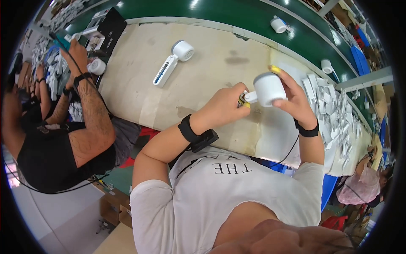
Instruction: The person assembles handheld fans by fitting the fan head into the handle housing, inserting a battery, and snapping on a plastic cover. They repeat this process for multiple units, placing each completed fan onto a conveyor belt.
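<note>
I hold a white handheld fan (270,90) over the worktable, its round head with a grey rim turned toward my right side. My right hand (297,100) grips the head between thumb and fingers; yellow covers a fingertip. My left hand (224,106) is closed around the short neck and handle end, where small metallic or wired inner parts show between the fingers. What else it holds is hidden. Another white fan (182,51) lies on the table beyond my left hand, its handle (165,72) showing a long dark slot.
A pile of white plastic handle parts (327,103) covers the table's right side. Beyond the table's raised edge runs a green conveyor (228,15) carrying fan heads (279,24). At left, a co-worker's arm (95,101) is near a black box-shaped machine (105,31).
</note>
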Motion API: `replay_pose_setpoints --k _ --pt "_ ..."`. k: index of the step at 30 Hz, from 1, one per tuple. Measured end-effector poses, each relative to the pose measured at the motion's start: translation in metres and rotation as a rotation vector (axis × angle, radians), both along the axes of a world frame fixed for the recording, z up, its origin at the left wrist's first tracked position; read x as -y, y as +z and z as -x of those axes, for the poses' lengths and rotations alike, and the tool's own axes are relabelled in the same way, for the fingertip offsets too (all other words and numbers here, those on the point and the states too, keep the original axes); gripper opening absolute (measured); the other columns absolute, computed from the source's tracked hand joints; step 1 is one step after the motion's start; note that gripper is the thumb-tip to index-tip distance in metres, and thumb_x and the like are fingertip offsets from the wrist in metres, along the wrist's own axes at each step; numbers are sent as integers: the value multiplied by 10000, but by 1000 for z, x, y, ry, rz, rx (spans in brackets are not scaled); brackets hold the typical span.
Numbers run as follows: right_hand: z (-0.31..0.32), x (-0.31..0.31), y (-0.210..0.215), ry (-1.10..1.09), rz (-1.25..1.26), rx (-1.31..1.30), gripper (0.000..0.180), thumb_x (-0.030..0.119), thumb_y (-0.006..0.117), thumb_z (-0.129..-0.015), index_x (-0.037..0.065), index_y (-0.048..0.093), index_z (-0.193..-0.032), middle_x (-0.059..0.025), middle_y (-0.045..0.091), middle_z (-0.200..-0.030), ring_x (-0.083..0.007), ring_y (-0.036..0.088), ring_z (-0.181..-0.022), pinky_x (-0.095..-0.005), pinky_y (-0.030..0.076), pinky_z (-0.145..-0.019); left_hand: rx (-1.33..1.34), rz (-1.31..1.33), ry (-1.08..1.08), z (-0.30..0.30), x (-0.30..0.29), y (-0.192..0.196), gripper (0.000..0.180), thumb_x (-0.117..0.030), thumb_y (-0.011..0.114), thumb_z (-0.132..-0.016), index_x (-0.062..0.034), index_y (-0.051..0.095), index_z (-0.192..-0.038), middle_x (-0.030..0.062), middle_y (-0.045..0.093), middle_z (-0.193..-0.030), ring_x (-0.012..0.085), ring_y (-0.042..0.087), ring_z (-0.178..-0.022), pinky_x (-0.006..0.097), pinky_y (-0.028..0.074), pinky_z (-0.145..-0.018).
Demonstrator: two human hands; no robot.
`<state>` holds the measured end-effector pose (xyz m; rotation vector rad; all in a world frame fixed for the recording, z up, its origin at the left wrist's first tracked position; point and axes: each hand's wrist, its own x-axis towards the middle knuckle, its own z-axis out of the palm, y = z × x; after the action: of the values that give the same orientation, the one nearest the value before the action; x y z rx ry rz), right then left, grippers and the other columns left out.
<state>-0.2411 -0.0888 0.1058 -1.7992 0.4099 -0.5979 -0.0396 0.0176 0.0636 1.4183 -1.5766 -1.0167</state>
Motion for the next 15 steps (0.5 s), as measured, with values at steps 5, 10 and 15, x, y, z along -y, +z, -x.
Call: replay_pose_setpoints --k 5,10,15 --pt "-7 6 25 43 350 -304 592 190 683 -749 59 456 -1280 -97 529 -1099 -212 523 -974 -312 409 -845 75 -14 10 8 3 3 343 -184 587 -709 5 484 -975 198 579 -731 346 575 -660 379 449 -595" --pt "-7 9 1 43 229 -324 538 219 673 -781 87 479 -1264 -106 544 -1060 -230 535 -940 -300 418 -824 67 80 -17 11 -4 -12 301 -158 575 -744 5 473 -976 169 587 -733 273 595 -645 337 460 -587" --pt "-1 -2 -37 -83 215 -85 495 244 653 -802 92 498 -1248 -101 573 -1042 -236 546 -959 -322 421 -838 -372 -259 -77 9 -5 -22 160 -110 496 -856 -13 491 -984 63 597 -783 96 563 -634 245 458 -577"
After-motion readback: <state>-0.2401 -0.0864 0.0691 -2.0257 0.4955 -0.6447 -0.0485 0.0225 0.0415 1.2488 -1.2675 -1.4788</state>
